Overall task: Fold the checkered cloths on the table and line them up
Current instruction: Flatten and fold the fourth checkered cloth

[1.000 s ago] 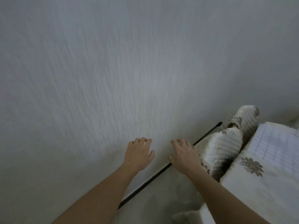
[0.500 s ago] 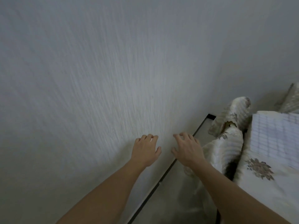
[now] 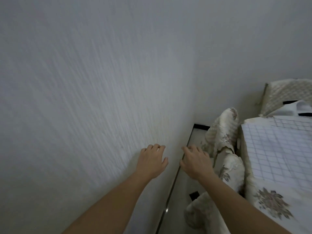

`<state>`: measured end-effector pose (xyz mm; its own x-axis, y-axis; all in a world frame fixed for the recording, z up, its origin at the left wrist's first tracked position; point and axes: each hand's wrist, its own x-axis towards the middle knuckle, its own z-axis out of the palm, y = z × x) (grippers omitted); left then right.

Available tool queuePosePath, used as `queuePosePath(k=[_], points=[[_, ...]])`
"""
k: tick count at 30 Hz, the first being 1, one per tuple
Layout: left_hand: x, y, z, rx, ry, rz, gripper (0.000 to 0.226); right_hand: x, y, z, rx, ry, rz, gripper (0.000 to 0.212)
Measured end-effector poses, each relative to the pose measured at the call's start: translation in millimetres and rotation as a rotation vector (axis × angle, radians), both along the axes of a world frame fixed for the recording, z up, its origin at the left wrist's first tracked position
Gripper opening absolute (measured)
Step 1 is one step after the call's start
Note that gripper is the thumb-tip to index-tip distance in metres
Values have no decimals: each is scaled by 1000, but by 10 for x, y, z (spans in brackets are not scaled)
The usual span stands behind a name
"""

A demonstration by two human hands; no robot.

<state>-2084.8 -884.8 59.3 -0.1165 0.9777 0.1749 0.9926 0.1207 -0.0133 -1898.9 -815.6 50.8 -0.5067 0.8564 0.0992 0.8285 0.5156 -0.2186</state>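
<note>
Held out palm down, side by side, before a textured white wall point(image 3: 84, 81): bare left hand point(image 3: 152, 162) and bare right hand point(image 3: 195, 162), fingers slightly spread, loosely bent, gripping nothing. Lying flat along the left edge of the cream flower-patterned table point(image 3: 273, 205): white cloth with thin grey checks point(image 3: 276, 149), cut off at the right. Beyond it, a white-and-black shape point(image 3: 297, 108), too blurred to identify.

Dim, flat, greyish indoor light, with no glare and a source that cannot be told. Motion blur streaks the textured wall point(image 3: 84, 81) from about 1 o'clock to 7 o'clock and softens the grid of the checkered cloth point(image 3: 278, 149) at 3 o'clock, while the left hand point(image 3: 152, 161) and right hand point(image 3: 195, 162) near centre are fairly sharp. Wide-angle distortion bends lines toward the edges, and dark shadow fills the gap beside the floral fabric point(image 3: 226, 132) at 4 o'clock.
</note>
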Motion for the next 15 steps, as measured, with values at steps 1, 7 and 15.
queuePosePath(k=[1, 7, 15], points=[[9, 155, -14, 8, -4, -20, 63, 21, 105, -9, 10, -5, -16, 53], [121, 963, -166, -13, -12, -134, 50, 215, 667, -139, -1, -47, -132, 51], [142, 2243, -352, -49, 10, -291, 54, 314, 1550, -289, 11, -87, -284, 46]])
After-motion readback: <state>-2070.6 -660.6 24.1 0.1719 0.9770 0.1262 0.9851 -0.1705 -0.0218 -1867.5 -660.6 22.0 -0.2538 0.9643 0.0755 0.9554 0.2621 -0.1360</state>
